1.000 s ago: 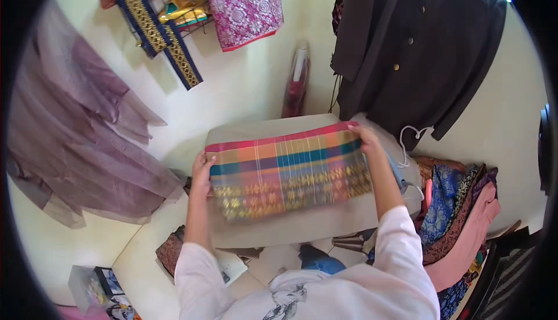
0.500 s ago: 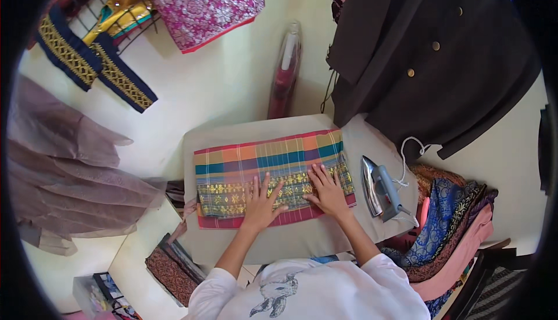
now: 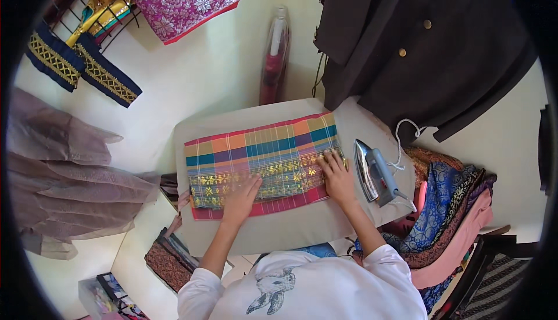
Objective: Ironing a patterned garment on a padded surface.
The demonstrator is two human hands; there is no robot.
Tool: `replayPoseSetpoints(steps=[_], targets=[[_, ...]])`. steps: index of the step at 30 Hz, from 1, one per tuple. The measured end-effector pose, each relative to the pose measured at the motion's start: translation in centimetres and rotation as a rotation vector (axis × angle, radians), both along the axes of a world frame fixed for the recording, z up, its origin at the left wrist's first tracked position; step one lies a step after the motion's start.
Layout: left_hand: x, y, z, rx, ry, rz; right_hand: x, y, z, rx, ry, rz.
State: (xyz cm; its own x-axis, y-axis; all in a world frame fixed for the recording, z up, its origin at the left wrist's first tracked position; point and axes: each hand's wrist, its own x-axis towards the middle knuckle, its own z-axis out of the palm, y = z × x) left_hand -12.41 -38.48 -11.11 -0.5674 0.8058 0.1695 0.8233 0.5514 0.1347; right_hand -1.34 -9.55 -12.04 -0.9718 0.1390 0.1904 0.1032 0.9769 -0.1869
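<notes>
A folded checked cloth (image 3: 261,140) in red, teal, purple and orange, with a band of gold motifs, lies flat on the padded ironing board (image 3: 203,238). My left hand (image 3: 239,199) rests flat on its lower left half, fingers stretched out and slightly blurred. Over by the cloth's right edge, my right hand (image 3: 339,181) presses down with its palm lowered and fingers extended. Neither hand grasps anything. Just right of my right hand, an iron (image 3: 375,172) with a blue-grey handle lies on the board, its pale cord (image 3: 400,140) looping behind it.
A dark buttoned jacket (image 3: 418,58) hangs at the back right. Folded fabrics (image 3: 444,209) are heaped right of the board. Sheer mauve fabric (image 3: 75,174) hangs at left, and a wrapped, elongated package (image 3: 273,64) stands against the wall behind. Patterned folded cloth (image 3: 168,262) lies at lower left.
My hands have spread apart over the cloth, the left sliding leftward and the right toward the right edge. The whole view has shifted slightly; the iron stays beside the cloth.
</notes>
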Motion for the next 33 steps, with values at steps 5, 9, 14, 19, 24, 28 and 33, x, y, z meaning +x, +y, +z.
replayPoseSetpoints(steps=[5,9,14,19,24,28,33], targets=[[2.1,1.8,1.0,0.145,-0.037,0.034,1.3,-0.5,0.7,-0.141,0.166,-0.211],[3.2,3.1,1.6,0.104,-0.019,0.057,2.3,-0.4,2.9,-0.246,0.274,-0.213],[4.1,3.0,0.5,-0.048,-0.094,0.103,3.3,0.1,2.4,-0.362,-0.001,-0.234],[4.1,3.8,1.4,-0.109,-0.296,0.152,4.1,1.4,5.6,-0.195,0.128,-0.187],[3.5,7.6,3.8,-0.054,-0.225,0.046,2.2,6.6,10.2,-0.069,0.28,-0.438],[3.0,8.9,-0.4,-0.134,-0.161,-0.071,2.1,8.9,8.9,-0.079,0.109,-0.437],[2.2,8.7,-4.2,-0.041,0.021,-0.14,3.2,8.2,8.3,-0.17,-0.297,-0.603]])
